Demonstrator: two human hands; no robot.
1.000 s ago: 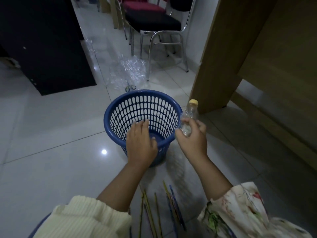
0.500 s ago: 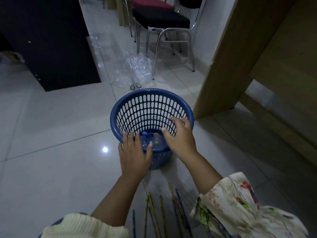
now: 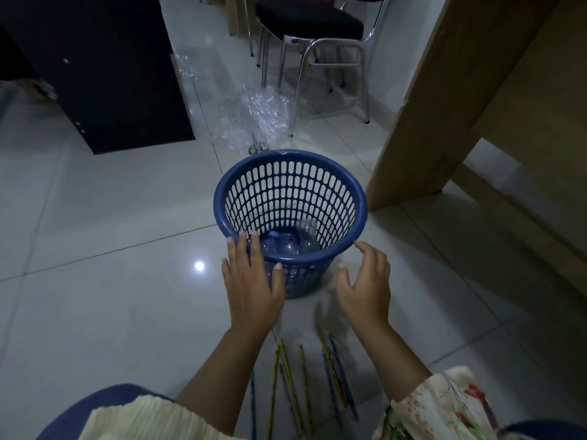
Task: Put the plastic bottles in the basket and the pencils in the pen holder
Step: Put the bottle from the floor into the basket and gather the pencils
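Note:
A blue slotted plastic basket point(image 3: 346, 185) stands on the white tiled floor in front of me. Clear plastic bottles point(image 3: 287, 242) lie at its bottom, one with a blue cap. My left hand point(image 3: 251, 284) rests against the basket's near left rim, fingers spread, holding nothing. My right hand point(image 3: 365, 287) hovers open just right of the basket and off its rim, empty. Several yellow and blue pencils point(image 3: 305, 376) lie on the floor between my forearms. No pen holder is in view.
A wooden desk panel point(image 3: 444, 106) rises right of the basket. Crumpled clear plastic wrap point(image 3: 254, 115) lies behind it, near a metal-legged chair point(image 3: 317, 36). A dark cabinet point(image 3: 101, 65) stands at the back left.
One second ago my right hand held a yellow-capped bottle by the basket's rim. It went over the basket, and now it is empty and drawn back to the right.

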